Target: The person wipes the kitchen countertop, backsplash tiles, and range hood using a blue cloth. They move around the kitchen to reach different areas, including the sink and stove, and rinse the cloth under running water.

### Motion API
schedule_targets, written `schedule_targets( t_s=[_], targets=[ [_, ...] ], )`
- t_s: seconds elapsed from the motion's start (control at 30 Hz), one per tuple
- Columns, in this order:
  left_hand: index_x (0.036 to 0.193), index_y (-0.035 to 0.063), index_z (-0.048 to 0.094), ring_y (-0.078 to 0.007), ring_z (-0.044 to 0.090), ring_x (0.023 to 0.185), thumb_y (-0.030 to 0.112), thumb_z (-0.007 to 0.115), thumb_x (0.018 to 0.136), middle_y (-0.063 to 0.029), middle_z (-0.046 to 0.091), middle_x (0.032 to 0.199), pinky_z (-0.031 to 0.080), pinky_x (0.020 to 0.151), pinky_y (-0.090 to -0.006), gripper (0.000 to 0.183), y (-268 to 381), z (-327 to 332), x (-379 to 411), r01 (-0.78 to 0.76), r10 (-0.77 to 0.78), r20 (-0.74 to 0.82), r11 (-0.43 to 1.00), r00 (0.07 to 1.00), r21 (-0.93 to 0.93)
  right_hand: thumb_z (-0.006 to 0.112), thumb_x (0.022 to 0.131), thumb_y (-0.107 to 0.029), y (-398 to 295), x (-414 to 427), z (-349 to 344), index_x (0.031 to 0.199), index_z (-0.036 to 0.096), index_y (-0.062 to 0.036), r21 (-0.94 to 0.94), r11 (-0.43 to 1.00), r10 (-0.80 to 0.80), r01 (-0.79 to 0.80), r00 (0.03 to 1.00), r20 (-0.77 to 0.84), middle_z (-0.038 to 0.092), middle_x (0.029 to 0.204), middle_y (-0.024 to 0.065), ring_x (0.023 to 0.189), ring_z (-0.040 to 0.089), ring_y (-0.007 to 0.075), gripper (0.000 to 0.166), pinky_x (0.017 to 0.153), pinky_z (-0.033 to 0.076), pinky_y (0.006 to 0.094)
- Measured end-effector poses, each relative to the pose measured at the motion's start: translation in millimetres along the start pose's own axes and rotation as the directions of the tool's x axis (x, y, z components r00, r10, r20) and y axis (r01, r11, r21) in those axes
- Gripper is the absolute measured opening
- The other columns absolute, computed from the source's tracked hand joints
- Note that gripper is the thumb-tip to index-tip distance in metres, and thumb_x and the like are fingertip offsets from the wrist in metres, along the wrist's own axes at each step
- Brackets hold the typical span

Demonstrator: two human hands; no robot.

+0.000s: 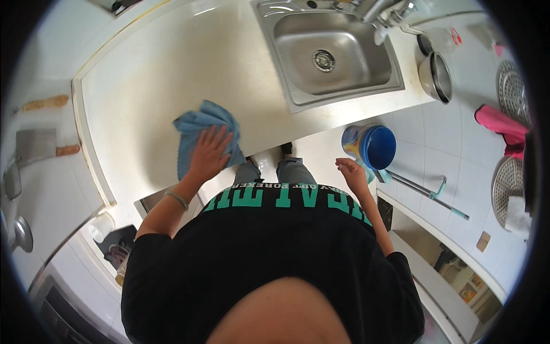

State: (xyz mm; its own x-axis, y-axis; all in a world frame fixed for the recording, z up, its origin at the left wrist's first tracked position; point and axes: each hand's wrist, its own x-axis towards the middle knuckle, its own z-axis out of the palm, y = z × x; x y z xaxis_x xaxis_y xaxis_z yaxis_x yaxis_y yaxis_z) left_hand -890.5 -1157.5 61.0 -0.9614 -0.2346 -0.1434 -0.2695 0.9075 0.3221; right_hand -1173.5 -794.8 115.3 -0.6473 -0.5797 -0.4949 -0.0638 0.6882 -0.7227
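On the pale countertop [129,107], a crumpled blue cloth [184,146] lies near the front edge. My left hand [210,155] holds it down under the palm, with the fingers stretched out flat over it. Part of the cloth reaches the counter's edge. In the air in front of my waist, to the right, is my right hand [353,174]. Its fingers are together and loosely curled, and I see nothing in them. Just beyond it is a blue bucket [380,147] with a printed side.
A stainless steel sink [296,92] with a faucet [374,10] is set into the counter. At its right stands a metal pot [429,79]. A cleaver [36,144] hangs on the left wall. By the right wall is a long-handled tool [421,188].
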Motion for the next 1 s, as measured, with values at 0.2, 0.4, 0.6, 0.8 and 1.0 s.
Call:
schedule_targets(
  t_s=[0.2,0.4,0.6,0.8,1.0],
  targets=[
    [0.142,0.0164,0.035,-0.0281,0.020,0.139,0.030,0.050,0.088,-0.0069,0.027,0.150,0.014,0.113,-0.0467,0.057,95,11,105,-0.380,0.379,0.052,0.925,0.924,0.000,0.056,0.088,-0.009,69,1,-26,0.104,0.064,-0.0018,0.021,1.000,-0.022,0.022,0.999,-0.029,0.069,0.093,0.0102,0.087,0.066,0.0176,0.020,0.078,0.050,0.0275],
    [0.141,0.0108,0.033,-0.0277,0.020,0.139,0.026,0.052,0.087,-0.0088,0.026,0.149,0.014,0.113,-0.0455,0.060,184,32,205,-0.377,0.377,-0.016,0.926,0.926,0.011,0.056,0.088,-0.012,99,6,-89,0.104,0.064,-0.0025,0.063,0.998,-0.010,0.017,0.993,-0.115,0.069,0.094,0.0121,0.088,0.066,0.0217,0.021,0.079,0.050,0.0293],
    [0.140,0.0060,0.033,-0.0291,0.022,0.138,0.024,0.055,0.086,-0.0130,0.027,0.148,0.016,0.112,-0.0457,0.061,280,56,326,-0.492,0.493,-0.073,0.870,0.867,0.033,0.057,0.087,-0.010,192,-27,-166,0.106,0.063,0.0011,-0.009,0.994,0.105,-0.112,0.955,-0.277,0.068,0.095,0.0128,0.086,0.066,0.0199,0.023,0.078,0.051,0.0294],
    [0.141,0.0073,0.033,-0.0291,0.023,0.137,0.023,0.055,0.087,-0.0120,0.028,0.148,0.017,0.112,-0.0459,0.060,394,80,459,-0.566,0.564,-0.140,0.824,0.814,0.032,0.056,0.084,-0.007,277,-77,-190,0.101,0.066,-0.0014,0.240,0.947,0.303,-0.213,0.838,-0.455,0.068,0.090,0.0118,0.082,0.066,0.0203,0.020,0.076,0.051,0.0300],
    [0.142,0.0129,0.033,-0.0277,0.024,0.137,0.023,0.053,0.089,-0.0083,0.028,0.148,0.017,0.112,-0.0461,0.058,474,108,566,-0.582,0.575,-0.220,0.812,0.788,0.036,0.059,0.085,-0.009,320,-121,-182,0.101,0.066,0.0009,0.402,0.834,0.520,-0.378,0.783,-0.342,0.070,0.089,0.0099,0.082,0.066,0.0159,0.020,0.075,0.052,0.0273]
  ],
)
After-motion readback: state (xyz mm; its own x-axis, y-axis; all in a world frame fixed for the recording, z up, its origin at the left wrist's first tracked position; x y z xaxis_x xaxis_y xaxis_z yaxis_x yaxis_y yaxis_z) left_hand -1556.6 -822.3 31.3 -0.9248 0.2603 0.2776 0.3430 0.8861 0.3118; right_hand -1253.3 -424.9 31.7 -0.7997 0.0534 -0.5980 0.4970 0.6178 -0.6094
